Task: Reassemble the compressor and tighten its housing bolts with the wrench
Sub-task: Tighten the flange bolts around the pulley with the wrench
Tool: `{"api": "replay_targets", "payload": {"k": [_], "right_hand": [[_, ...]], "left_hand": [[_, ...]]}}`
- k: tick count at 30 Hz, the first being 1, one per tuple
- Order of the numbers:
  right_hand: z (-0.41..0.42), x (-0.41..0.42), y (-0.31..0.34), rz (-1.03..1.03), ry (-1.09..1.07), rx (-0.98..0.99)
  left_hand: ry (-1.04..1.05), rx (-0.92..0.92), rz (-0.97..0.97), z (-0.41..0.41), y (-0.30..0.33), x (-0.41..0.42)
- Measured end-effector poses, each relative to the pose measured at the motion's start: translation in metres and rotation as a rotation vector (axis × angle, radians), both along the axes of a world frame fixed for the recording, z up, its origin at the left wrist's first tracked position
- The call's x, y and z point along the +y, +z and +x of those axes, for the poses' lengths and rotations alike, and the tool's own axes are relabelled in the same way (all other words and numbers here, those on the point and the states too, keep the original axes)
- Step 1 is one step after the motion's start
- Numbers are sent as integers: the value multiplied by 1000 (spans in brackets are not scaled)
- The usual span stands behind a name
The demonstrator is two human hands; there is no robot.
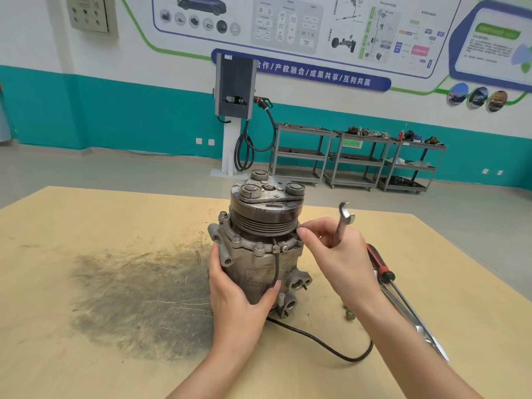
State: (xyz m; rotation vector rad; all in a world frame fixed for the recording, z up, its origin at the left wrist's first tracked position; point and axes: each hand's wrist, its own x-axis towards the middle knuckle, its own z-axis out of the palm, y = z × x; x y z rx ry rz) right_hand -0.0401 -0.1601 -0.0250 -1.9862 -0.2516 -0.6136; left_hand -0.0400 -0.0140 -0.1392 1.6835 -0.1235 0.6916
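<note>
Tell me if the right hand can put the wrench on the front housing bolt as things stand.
Probably yes. The right hand holds the wrench beside the compressor, and the front housing bolt faces it uncovered; the left hand grips lower down.

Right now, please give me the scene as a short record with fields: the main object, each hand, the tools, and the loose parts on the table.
main object: compressor, upright on wooden table
left hand: grips compressor body
right hand: holds wrench, fingertips at the housing rim
other tools: red-handled screwdriver to the right
loose parts: small bolts on table
cable: black, runs from compressor over table
</note>
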Motion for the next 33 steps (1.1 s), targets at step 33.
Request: {"api": "replay_targets", "payload": {"k": [33], "right_hand": [[12,-21,20,-18,302,165]], "left_hand": [[-19,-59,-5,-1,0,2]]}}
